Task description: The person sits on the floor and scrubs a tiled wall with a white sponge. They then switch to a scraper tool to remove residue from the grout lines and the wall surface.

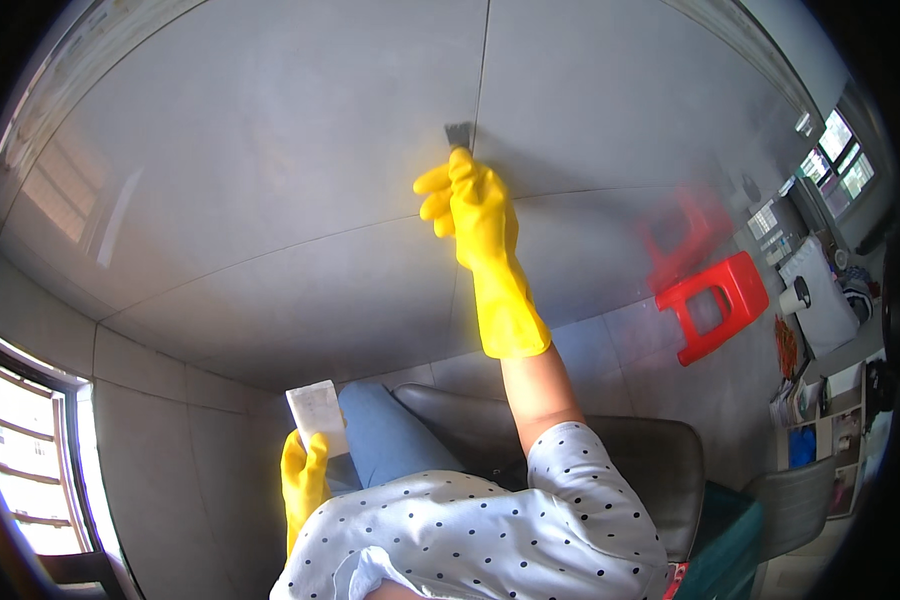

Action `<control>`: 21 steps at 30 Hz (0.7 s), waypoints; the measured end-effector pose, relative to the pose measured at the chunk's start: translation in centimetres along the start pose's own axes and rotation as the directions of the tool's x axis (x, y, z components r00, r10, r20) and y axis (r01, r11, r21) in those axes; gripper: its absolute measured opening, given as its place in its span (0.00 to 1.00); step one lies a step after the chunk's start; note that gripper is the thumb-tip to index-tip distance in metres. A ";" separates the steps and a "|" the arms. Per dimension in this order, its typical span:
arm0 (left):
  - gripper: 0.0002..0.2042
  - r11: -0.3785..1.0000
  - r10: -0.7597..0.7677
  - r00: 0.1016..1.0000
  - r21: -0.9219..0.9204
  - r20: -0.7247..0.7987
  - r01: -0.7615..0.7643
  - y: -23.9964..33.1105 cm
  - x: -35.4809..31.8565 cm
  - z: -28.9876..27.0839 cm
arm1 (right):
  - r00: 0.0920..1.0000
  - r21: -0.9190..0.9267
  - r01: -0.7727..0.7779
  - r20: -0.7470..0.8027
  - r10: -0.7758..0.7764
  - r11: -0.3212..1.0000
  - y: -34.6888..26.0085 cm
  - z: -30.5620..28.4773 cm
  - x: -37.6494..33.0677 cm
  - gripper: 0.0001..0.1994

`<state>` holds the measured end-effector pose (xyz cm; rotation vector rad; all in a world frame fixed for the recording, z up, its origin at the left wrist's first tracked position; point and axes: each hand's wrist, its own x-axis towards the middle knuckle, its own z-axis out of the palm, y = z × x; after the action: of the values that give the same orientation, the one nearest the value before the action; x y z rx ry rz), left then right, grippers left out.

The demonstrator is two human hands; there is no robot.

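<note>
My right hand, in a long yellow rubber glove, reaches out to a large grey tiled wall. Its thumb and forefinger pinch a small flat brush, while the other fingers stick out loosely. The brush's dark bristle end lies at the tile face, just left of the upright seam and above the level one; its handle is hidden in the glove. Low on the left, my left hand, gloved in yellow too, grips a flat white rectangular thing beside my knee. What that thing is exactly cannot be made out.
A red plastic stool stands to the right, mirrored in the shiny tiles. I sit on a dark padded seat. A barred window is at the left. Shelves and a grey chair stand at the far right.
</note>
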<state>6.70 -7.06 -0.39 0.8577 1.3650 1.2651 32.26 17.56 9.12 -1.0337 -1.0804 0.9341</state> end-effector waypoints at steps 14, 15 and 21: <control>0.20 0.998 -0.033 0.999 0.049 -0.041 0.035 -0.2 0.4 0.1 | 0.994 0.083 -0.110 -0.006 0.111 0.990 0.0 0.4 -0.3 0.27; 0.18 0.995 -0.050 0.996 0.077 -0.076 0.056 -0.6 0.3 -0.1 | 0.994 0.127 -0.109 0.016 0.108 0.986 1.1 0.4 -0.4 0.26; 0.19 1.000 0.010 1.000 0.020 -0.010 -0.009 -0.7 0.6 -0.1 | 0.998 0.186 -0.050 0.032 0.045 0.981 -0.3 0.8 0.5 0.22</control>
<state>6.56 -6.61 -1.20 0.8732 1.3851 1.2670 31.63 18.09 9.59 -0.8967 -0.9741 1.0701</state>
